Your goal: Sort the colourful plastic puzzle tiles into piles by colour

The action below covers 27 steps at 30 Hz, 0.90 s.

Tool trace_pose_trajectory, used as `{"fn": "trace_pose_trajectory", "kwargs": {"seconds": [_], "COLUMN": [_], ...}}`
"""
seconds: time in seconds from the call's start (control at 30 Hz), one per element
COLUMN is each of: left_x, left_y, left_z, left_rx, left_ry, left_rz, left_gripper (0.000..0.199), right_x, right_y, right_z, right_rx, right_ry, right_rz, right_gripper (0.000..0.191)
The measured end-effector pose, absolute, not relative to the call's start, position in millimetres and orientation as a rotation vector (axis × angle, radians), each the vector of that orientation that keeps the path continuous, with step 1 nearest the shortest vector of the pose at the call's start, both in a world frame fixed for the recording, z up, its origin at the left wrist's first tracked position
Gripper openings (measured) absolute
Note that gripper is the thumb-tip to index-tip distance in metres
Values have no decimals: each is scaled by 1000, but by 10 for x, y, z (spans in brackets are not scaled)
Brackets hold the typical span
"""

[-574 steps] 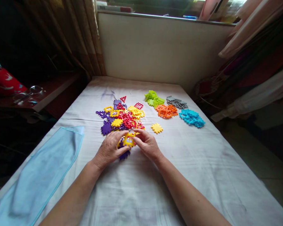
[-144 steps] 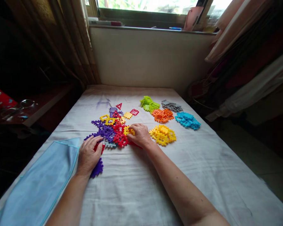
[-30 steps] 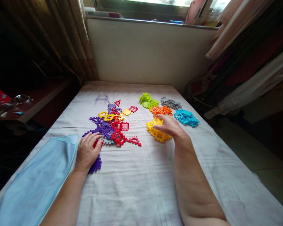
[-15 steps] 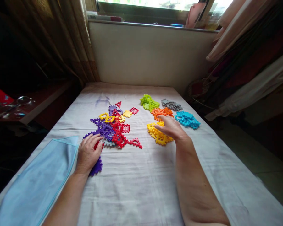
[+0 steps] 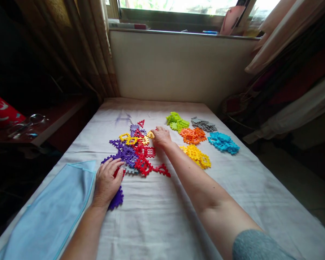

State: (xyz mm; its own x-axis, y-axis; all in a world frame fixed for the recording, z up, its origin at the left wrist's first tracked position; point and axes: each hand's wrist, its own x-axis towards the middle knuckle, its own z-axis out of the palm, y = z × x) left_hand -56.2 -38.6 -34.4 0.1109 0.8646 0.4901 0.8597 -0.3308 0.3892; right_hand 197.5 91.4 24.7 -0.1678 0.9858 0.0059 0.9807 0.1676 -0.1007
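My left hand (image 5: 108,180) rests at the near left of a mixed heap of plastic interlocking pieces, its fingers stretched over purple pieces (image 5: 128,154). A red piece shows beneath its thumb, and a solid purple piece (image 5: 116,199) sticks out beside the wrist. At the heap's far right side, my right hand (image 5: 161,137) is closed at a light yellow interlocking piece (image 5: 151,134), its fingertips partly hidden. Red pieces (image 5: 143,167), yellow window-shaped frames (image 5: 128,139) and a pale grey piece (image 5: 131,169) lie in the heap.
Sorted piles stand at the right: lime green (image 5: 177,121), grey (image 5: 203,124), orange (image 5: 193,135), blue (image 5: 223,143) and yellow (image 5: 197,156). A light blue cloth (image 5: 51,206) covers the left side of the sheet-covered surface (image 5: 148,224). Glasses (image 5: 37,119) lie on a side table.
My right hand has moved left from above the yellow pile to the light yellow piece at the heap. My left hand stays on the heap; the view has shifted slightly.
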Motion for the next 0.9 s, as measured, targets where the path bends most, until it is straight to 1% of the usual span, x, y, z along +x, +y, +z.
{"fn": "trace_pose_trajectory", "kwargs": {"seconds": [0.07,0.17,0.43,0.53,0.67,0.9], "left_x": [-569,-578,-599,-601,-604,-620], "left_y": [-384,-379,-352,-347,-345,-325], "left_z": [-352,-363,-371,-367,-377,-418], "left_rx": [2342,2363,2435,2439,2428,2424], "left_ry": [1811,1809,1769,1769,1780,1781], "left_rz": [1044,1047,1054,1046,1040,1046], "left_gripper": [30,30,33,33,33,33], "right_x": [1935,1904,1960,2018,2073,2059], "right_y": [937,887,622,551,531,651], "right_z": [215,183,254,286,273,305], "right_rx": [-2004,-2019,-2096,-2088,-2063,-2105], "right_ry": [-2345,-2303,-2166,-2188,-2226,-2301], "right_rz": [114,125,193,195,166,184], "right_gripper": [38,36,41,40,44,35]}}
